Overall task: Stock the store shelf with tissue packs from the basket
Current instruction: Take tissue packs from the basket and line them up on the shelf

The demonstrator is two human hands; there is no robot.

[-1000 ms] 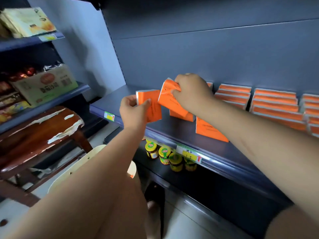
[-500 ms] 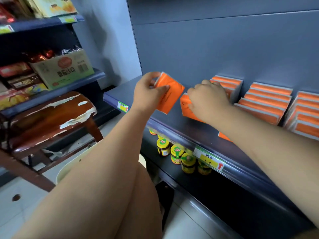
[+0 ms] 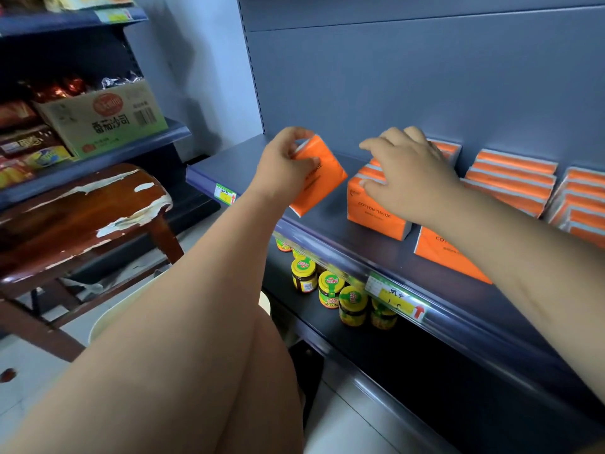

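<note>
2 hands at the tissue shelf

Left hand [image 3: 284, 165], mid-frame, grips 1 orange tissue pack [image 3: 319, 178] tilted above the shelf [image 3: 327, 221], arm stretched up from lower left. Right hand [image 3: 409, 175], fingers spread and loose, rests on a standing pack stack [image 3: 373, 211] right of centre. Cream basket [image 3: 114, 317] sits lower left.

Head camera looks down, seemingly close, at shelf [image 3: 327, 231].
</note>
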